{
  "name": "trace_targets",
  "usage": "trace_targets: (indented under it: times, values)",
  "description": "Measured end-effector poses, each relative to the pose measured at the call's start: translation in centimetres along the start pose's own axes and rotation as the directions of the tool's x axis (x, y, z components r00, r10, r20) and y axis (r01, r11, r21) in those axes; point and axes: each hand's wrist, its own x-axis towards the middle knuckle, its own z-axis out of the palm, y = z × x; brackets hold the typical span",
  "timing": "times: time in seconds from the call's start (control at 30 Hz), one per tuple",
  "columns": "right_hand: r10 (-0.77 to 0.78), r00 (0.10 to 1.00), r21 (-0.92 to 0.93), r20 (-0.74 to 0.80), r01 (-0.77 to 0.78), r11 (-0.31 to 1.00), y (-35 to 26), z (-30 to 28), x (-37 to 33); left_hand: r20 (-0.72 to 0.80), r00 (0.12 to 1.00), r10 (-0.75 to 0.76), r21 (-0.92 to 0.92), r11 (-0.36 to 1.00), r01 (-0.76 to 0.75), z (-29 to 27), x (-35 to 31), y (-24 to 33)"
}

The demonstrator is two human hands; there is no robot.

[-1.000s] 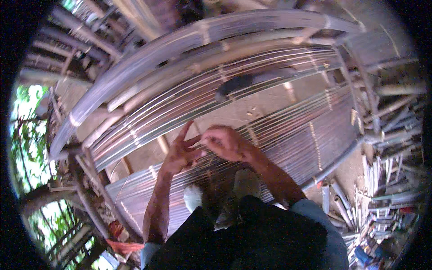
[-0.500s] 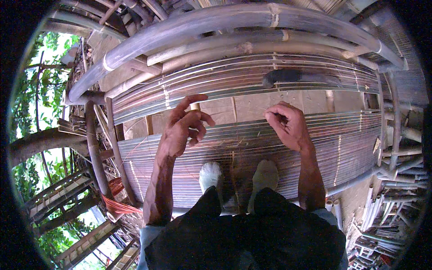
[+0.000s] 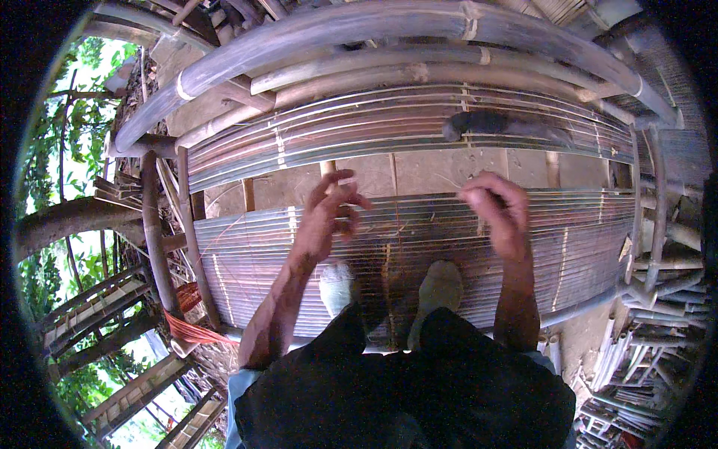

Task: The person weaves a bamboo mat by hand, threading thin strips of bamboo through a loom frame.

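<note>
My left hand hovers above the near panel of thin slats, its fingers half bent and apart, slightly blurred. I make out nothing in it. To its right, at about the same height, my right hand has thumb and fingertips pressed together. Whatever lies in that pinch is too small or blurred to tell. A thin reddish cord runs across the near slats between the two hands. Beyond the gap lies the far slat panel, with a long dark tool on it, thick at its left end.
My feet in pale socks stand on the near slats. Bamboo poles form a rail at the far side. An orange cord bundle hangs from the left post. Cut bamboo pieces are stacked at right.
My left hand has shifted right, its index finger more bent. My right hand has moved slightly right, still pinched. My left foot has moved a little left, and the view has shifted slightly.
</note>
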Motion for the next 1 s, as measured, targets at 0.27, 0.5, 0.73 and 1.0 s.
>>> trace_targets:
  times: [0.27, 0.5, 0.73, 1.0]
  values:
    - [-0.057, 0.991, 0.091, -0.121, 0.068, 0.993, -3.6, -5.4, -2.2, 0.204, 0.972, 0.114, -0.881, 0.455, 0.131, -5.3, -0.1, 8.2]
    - [-0.098, 0.965, -0.527, 0.242, 0.216, 0.822, -0.6, 1.3, -0.9, 0.210, 0.920, 0.332, -0.857, 0.516, 0.010, -1.9, -0.5, 12.4]
    - [-0.099, 0.932, -0.197, 0.349, 0.176, 0.965, -0.9, 3.5, -0.2, -0.008, 0.947, 0.322, -0.210, 0.925, -0.316, -1.7, -4.0, 7.8]
    - [0.001, 0.926, -0.361, 0.377, 0.146, 0.921, 6.3, 2.0, 1.9, -0.140, 0.950, -0.278, 0.370, 0.875, 0.311, 4.7, -13.5, -6.0]
